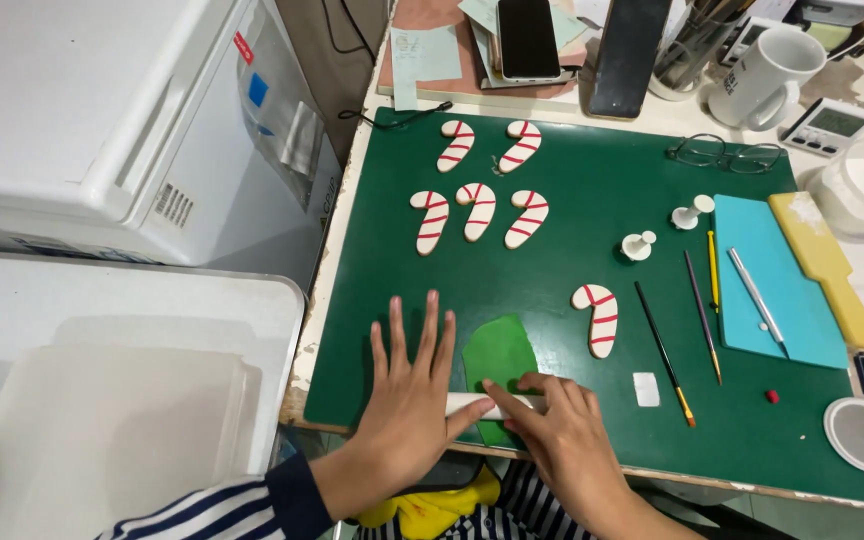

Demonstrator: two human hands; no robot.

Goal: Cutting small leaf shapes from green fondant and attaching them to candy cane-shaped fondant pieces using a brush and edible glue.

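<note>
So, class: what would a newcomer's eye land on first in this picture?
Probably the six red-striped candy-cane shapes scattered over the green mat, five grouped at the top, one alone near the brushes. Next, at the mat's near edge, the left hand and right hand press a white roller across a piece of green paste.
</note>
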